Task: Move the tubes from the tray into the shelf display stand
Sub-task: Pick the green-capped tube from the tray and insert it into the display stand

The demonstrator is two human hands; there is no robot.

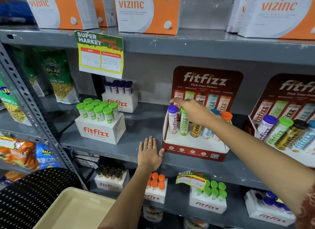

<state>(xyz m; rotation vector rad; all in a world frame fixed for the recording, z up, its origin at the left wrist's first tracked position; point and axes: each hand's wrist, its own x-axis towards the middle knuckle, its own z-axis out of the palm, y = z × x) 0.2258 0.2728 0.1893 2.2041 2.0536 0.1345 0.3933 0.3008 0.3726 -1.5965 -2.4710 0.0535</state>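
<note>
Now my right hand (192, 109) clasps the green-capped tube (184, 122), seating it in the display stand (194, 151); left hand (150, 153) flat, released, on the shelf (119, 150). Tray (75, 210) looks empty (near left), so next: let go.

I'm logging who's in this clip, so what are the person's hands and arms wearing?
Both forearms are bare. The left hand wears two thin rings: one on a middle finger, one on the thumb. The right hand shows no visible jewellery. A patterned reddish-brown sleeve shows at the right upper arm.
</note>
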